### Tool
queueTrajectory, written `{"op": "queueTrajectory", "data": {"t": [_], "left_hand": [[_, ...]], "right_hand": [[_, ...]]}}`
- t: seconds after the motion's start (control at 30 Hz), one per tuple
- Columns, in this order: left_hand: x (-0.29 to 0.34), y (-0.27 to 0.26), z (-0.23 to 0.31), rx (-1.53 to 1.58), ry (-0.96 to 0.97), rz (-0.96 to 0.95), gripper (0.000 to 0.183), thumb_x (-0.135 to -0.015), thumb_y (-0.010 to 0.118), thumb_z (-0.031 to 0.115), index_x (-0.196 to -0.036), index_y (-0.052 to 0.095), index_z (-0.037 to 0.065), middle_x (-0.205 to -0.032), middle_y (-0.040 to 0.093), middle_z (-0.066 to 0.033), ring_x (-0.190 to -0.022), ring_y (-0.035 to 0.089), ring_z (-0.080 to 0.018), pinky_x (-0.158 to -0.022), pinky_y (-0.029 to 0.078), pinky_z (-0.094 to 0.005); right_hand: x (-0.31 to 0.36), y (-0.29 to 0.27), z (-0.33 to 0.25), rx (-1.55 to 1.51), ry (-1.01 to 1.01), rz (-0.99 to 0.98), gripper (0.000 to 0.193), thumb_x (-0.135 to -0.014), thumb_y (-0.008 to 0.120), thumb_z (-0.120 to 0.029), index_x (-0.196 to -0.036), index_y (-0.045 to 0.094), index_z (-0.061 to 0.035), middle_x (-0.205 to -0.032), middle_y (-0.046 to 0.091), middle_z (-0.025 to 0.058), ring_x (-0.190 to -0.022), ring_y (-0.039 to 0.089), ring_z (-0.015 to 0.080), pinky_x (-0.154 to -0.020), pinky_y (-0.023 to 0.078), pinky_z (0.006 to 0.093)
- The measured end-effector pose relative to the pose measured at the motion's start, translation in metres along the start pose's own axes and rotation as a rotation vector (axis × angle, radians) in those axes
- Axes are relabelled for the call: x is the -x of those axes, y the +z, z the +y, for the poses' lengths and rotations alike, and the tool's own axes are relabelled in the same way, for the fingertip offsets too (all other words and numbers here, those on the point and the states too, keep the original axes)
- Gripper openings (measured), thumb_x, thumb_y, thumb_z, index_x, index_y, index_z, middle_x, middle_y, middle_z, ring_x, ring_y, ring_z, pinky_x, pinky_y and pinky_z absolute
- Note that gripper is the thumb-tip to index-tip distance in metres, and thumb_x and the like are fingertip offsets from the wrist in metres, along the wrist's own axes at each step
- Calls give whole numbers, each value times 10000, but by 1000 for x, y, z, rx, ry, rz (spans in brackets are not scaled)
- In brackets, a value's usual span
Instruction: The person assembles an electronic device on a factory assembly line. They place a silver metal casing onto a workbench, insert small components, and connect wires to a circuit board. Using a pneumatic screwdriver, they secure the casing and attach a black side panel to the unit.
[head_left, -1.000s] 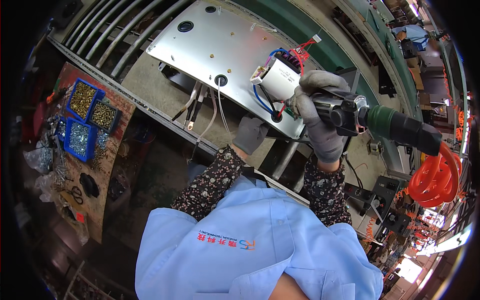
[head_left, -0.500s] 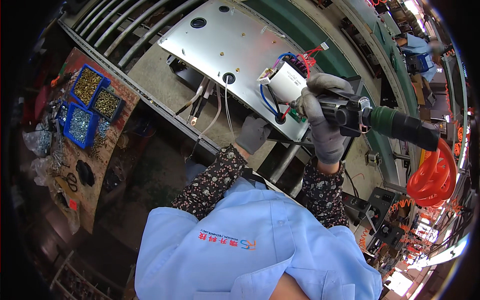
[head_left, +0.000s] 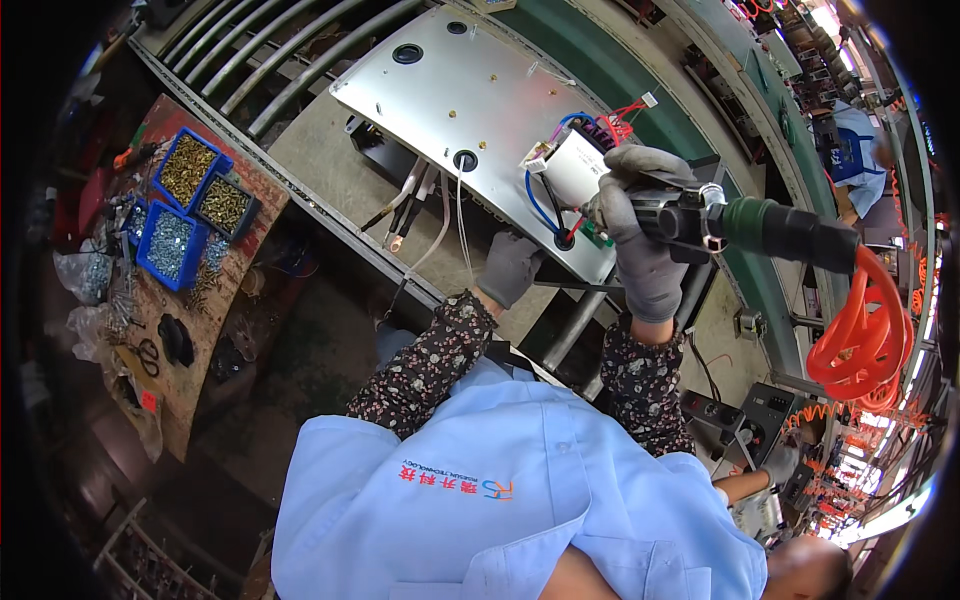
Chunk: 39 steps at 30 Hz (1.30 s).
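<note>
In a grey glove, my right hand (head_left: pixel 645 235) is wrapped round a black and silver air screwdriver (head_left: pixel 680 222). Its working end is hidden by the glove, close to the near right corner of a silver metal panel (head_left: pixel 430 100). Beside the tool a white cylindrical component (head_left: pixel 578 172) lies on the panel, with blue and red wires (head_left: pixel 625 120) around it. My left hand (head_left: pixel 510 268), also gloved, is at the panel's near edge; its fingers go under the edge and are hidden. White cables (head_left: pixel 462 205) hang from a round hole left of that hand.
An orange coiled air hose (head_left: pixel 858 335) hangs from the tool at right. On the left, a worn bench (head_left: pixel 225 310) bears blue bins (head_left: pixel 168 245) of screws and black scissors (head_left: pixel 148 357). Metal rollers (head_left: pixel 270 70) lie beyond. Another person's gloved hand (head_left: pixel 780 465) shows at lower right.
The whole view has shifted slightly. My right hand and the tool stay at the same panel corner. Another person's arm and head have come into view at the lower right.
</note>
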<state>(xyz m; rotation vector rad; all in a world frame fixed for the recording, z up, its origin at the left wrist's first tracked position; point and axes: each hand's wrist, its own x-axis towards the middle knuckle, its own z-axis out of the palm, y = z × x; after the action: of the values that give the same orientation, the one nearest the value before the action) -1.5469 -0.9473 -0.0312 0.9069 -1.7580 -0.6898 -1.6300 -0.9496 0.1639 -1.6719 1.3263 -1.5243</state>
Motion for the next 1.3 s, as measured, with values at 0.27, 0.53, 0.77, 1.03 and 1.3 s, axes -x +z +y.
{"op": "queueTrajectory", "data": {"t": [0.27,0.53,0.77,1.03,1.3], "left_hand": [[22,8,-5,551,-352,-50,135,-760,563,48,-883,584,-2,-944,582,-150,-739,575,-209,-631,455,-306],[19,-125,56,1761,-969,-163,460,-909,408,235,-1238,295,-65,-1157,463,-203,-915,554,-216,-775,481,-272],[-14,-168,38,1588,-1057,-169,426,-910,403,319,-1110,425,-56,-902,577,-102,-673,569,-112,-548,465,-192],[-5,-201,-9,987,-1039,-5,393,-898,451,311,-1029,524,-52,-589,405,47,-477,335,-12,-419,253,-162],[5,-190,-21,1013,-1100,-24,376,-898,447,306,-1048,511,-34,-647,490,26,-520,410,-32,-472,324,-156]], "right_hand": [[1,-5,-7,11,-22,-33,247,-731,583,20,-971,533,-3,-878,575,73,-689,537,92,-636,453,230],[-16,11,-54,-293,-63,132,299,-687,542,-8,-980,490,23,-908,515,128,-680,534,175,-567,453,275],[-54,42,-27,-155,-52,133,248,-681,615,-5,-920,553,16,-881,584,92,-750,562,130,-708,462,262],[-71,47,-5,-72,52,161,230,-689,619,-21,-911,568,8,-833,589,77,-697,563,108,-630,481,237],[-73,47,2,-60,113,158,237,-688,619,-18,-918,570,11,-815,589,78,-676,567,108,-616,477,231]]}}
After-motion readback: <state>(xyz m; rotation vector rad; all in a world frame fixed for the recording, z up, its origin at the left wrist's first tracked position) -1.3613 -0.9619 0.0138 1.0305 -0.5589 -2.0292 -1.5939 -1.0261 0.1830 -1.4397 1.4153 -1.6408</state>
